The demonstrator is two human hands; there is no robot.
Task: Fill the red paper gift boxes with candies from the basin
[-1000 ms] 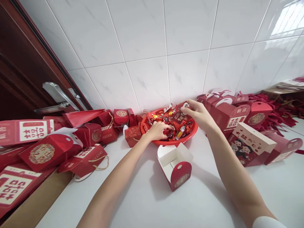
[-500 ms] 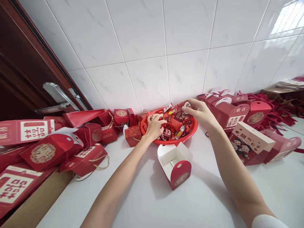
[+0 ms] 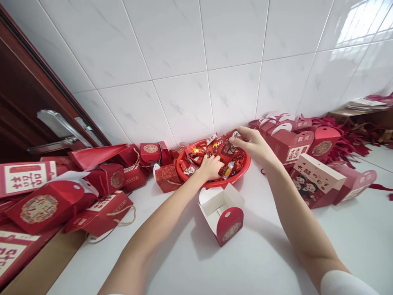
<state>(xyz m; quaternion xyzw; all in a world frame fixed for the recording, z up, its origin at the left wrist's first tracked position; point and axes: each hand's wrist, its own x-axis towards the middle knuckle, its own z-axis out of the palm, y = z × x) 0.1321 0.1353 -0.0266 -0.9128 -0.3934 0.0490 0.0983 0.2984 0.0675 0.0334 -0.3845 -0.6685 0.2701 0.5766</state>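
Observation:
A red plastic bowl [image 3: 211,184] full of wrapped candies [image 3: 196,152] stands against the wall. My left hand [image 3: 210,167] is down among the candies in its middle, fingers curled and their tips hidden; what they grasp, if anything, does not show. At the bowl's right rim, my right hand [image 3: 252,142] pinches a dark red candy packet [image 3: 230,150] between thumb and fingers. In front of the bowl sits an open red gift box [image 3: 232,223] with a white inside; no candy is visible in it.
Several red gift boxes [image 3: 39,207] are heaped on the left, partly over a cardboard edge [image 3: 52,262]. More boxes [image 3: 288,143] and dark red ribbons [image 3: 346,135] lie on the right. Behind are a tiled wall [image 3: 181,98] and a door handle [image 3: 61,127].
My left hand has moved right, from the bowl's left part to its middle, uncovering candies there. My right hand stays at the packet. The whole view has shifted slightly.

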